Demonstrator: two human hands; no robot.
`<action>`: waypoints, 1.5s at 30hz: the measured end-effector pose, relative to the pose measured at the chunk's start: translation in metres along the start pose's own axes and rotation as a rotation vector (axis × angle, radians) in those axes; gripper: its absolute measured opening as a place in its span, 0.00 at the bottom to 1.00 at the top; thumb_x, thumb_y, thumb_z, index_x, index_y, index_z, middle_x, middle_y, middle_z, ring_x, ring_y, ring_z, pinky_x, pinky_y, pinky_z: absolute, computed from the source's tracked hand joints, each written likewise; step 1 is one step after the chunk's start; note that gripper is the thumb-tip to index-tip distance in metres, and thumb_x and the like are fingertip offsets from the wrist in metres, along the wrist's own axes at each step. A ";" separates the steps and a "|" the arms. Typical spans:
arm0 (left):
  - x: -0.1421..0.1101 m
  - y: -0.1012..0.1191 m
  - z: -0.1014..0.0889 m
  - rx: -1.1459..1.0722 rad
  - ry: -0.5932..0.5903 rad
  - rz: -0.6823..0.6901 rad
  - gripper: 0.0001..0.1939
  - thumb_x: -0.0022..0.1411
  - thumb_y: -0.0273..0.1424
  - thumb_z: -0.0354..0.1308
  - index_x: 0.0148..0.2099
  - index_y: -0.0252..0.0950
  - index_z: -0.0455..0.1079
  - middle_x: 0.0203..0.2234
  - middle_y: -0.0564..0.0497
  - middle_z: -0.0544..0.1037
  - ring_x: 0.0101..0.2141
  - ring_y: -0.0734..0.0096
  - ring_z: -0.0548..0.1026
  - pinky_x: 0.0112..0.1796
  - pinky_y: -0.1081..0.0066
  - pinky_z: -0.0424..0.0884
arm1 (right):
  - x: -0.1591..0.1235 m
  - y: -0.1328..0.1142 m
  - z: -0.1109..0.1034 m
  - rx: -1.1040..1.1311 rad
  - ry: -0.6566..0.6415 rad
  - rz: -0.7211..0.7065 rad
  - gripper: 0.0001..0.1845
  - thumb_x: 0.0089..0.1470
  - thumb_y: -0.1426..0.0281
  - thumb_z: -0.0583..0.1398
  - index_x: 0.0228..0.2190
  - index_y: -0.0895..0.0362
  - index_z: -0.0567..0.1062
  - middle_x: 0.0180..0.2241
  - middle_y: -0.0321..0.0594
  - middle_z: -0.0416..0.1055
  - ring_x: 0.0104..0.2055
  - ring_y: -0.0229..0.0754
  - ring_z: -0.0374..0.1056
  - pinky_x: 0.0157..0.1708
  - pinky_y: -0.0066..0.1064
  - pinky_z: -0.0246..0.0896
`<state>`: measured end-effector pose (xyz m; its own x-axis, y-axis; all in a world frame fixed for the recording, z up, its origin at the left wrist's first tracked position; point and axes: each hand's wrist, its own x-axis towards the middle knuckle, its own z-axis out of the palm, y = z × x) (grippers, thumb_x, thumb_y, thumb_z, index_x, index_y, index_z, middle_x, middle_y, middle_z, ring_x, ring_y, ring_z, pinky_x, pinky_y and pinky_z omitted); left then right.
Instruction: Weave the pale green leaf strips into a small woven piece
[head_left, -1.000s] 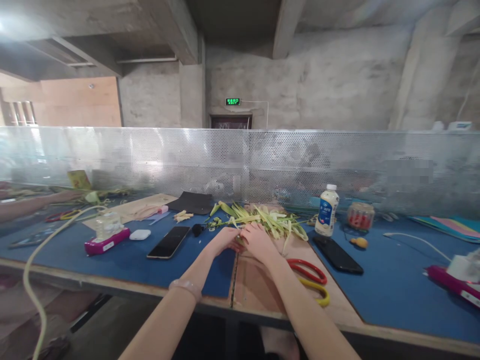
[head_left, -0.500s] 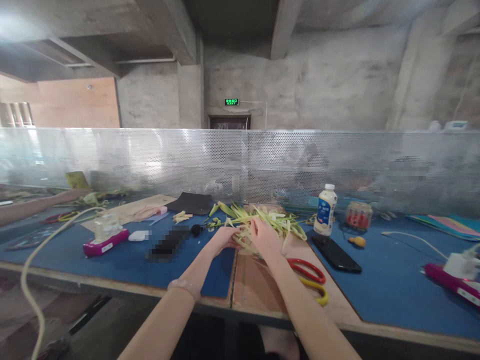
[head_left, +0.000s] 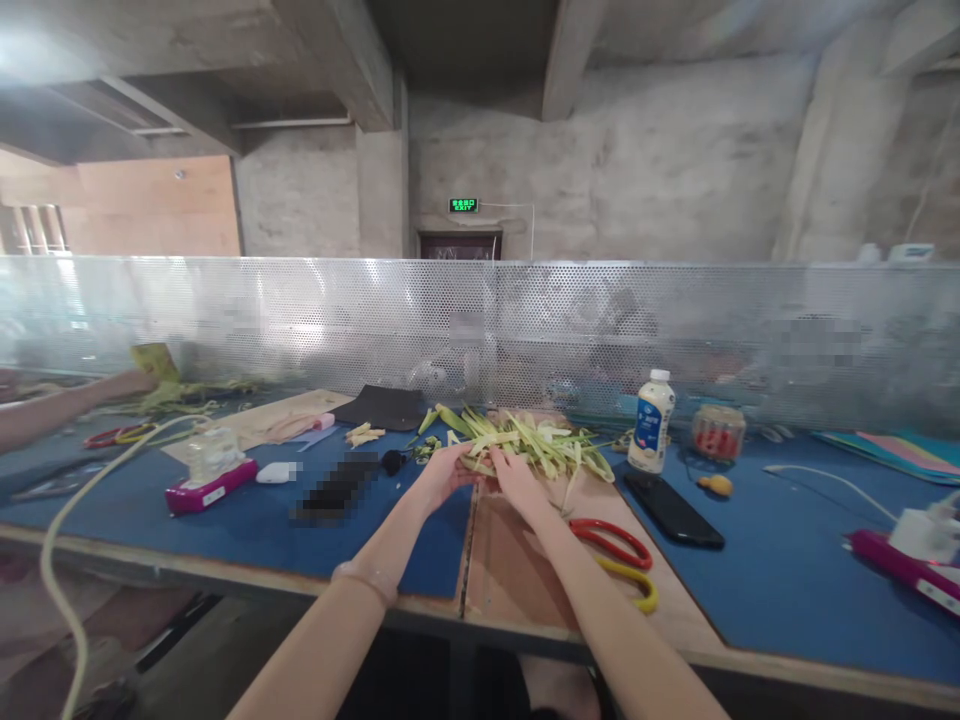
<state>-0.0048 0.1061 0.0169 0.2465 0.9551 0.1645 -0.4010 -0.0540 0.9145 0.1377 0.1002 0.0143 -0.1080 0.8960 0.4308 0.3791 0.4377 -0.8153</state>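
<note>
A loose pile of pale green and cream leaf strips, which look like corn husks (head_left: 551,440), lies at the middle of the table. At its near left edge my left hand (head_left: 444,475) is closed around some of the strips, thumb on top. My right hand (head_left: 514,476) meets it from the right, its bent fingers pressed onto the same strips. The fingertips of both hands are partly hidden among the leaves. Beside my right forearm lie scissors with red and yellow handles (head_left: 611,541); the forearm covers their blades.
A black phone (head_left: 673,510), a white bottle with a blue label (head_left: 650,420) and a jar (head_left: 718,435) stand or lie right. On the left are a purple power strip (head_left: 210,487), a pale cable (head_left: 56,530) and another person's arm (head_left: 75,408). A perforated metal screen (head_left: 337,320) closes the back.
My right hand has drawn back and left, off the pile's middle, to beside my left hand. My left hand has turned more open-palmed around the strips. The other person's arm has shifted.
</note>
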 end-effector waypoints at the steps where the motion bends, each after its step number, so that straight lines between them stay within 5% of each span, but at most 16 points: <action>1: -0.001 0.000 0.001 0.005 -0.007 0.001 0.11 0.57 0.29 0.53 0.38 0.26 0.71 0.27 0.40 0.79 0.25 0.67 0.77 0.27 0.71 0.73 | 0.000 -0.001 0.000 0.022 -0.007 0.025 0.23 0.57 0.59 0.44 0.31 0.59 0.73 0.21 0.39 0.70 0.19 0.39 0.64 0.20 0.28 0.58; 5: -0.001 -0.001 0.001 0.031 -0.020 0.001 0.12 0.56 0.28 0.52 0.38 0.25 0.71 0.27 0.40 0.79 0.26 0.67 0.77 0.29 0.70 0.74 | -0.001 -0.002 -0.002 -0.034 0.047 0.062 0.22 0.56 0.58 0.45 0.27 0.58 0.71 0.13 0.35 0.63 0.14 0.39 0.58 0.17 0.29 0.53; 10: 0.002 -0.003 -0.002 0.100 0.035 0.013 0.11 0.55 0.28 0.52 0.36 0.26 0.71 0.24 0.41 0.78 0.23 0.67 0.76 0.28 0.70 0.73 | 0.001 0.002 -0.005 -0.284 0.253 -0.103 0.20 0.56 0.62 0.45 0.20 0.56 0.67 0.24 0.44 0.71 0.28 0.43 0.66 0.30 0.31 0.56; 19: 0.002 -0.004 0.000 0.266 0.171 0.037 0.10 0.55 0.32 0.54 0.28 0.30 0.69 0.19 0.43 0.76 0.21 0.65 0.75 0.28 0.66 0.73 | 0.001 0.001 -0.012 -0.292 0.359 -0.069 0.22 0.57 0.59 0.43 0.18 0.54 0.63 0.21 0.40 0.69 0.26 0.43 0.64 0.29 0.30 0.53; 28: 0.010 -0.009 -0.006 0.350 0.156 0.095 0.14 0.57 0.36 0.50 0.26 0.32 0.68 0.18 0.45 0.76 0.19 0.67 0.73 0.25 0.68 0.70 | -0.001 -0.004 -0.022 -0.223 0.470 -0.020 0.20 0.57 0.58 0.43 0.21 0.54 0.64 0.24 0.41 0.69 0.29 0.45 0.64 0.30 0.33 0.54; 36: 0.011 -0.011 -0.005 0.474 0.196 0.205 0.15 0.61 0.39 0.46 0.23 0.39 0.56 0.12 0.51 0.72 0.13 0.73 0.66 0.18 0.75 0.59 | -0.003 -0.009 -0.023 -0.242 0.455 0.055 0.18 0.57 0.58 0.43 0.25 0.54 0.63 0.24 0.42 0.69 0.29 0.47 0.66 0.29 0.33 0.54; 45: 0.003 -0.003 -0.001 0.448 0.192 0.225 0.18 0.60 0.43 0.47 0.23 0.37 0.60 0.10 0.52 0.69 0.12 0.76 0.63 0.16 0.75 0.56 | -0.003 -0.011 -0.032 -0.348 0.596 0.139 0.19 0.60 0.59 0.42 0.34 0.58 0.65 0.28 0.47 0.72 0.31 0.47 0.67 0.28 0.31 0.50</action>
<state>-0.0042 0.1092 0.0142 0.0153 0.9394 0.3425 0.0013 -0.3425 0.9395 0.1637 0.0904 0.0347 0.4471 0.7041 0.5517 0.6359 0.1836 -0.7497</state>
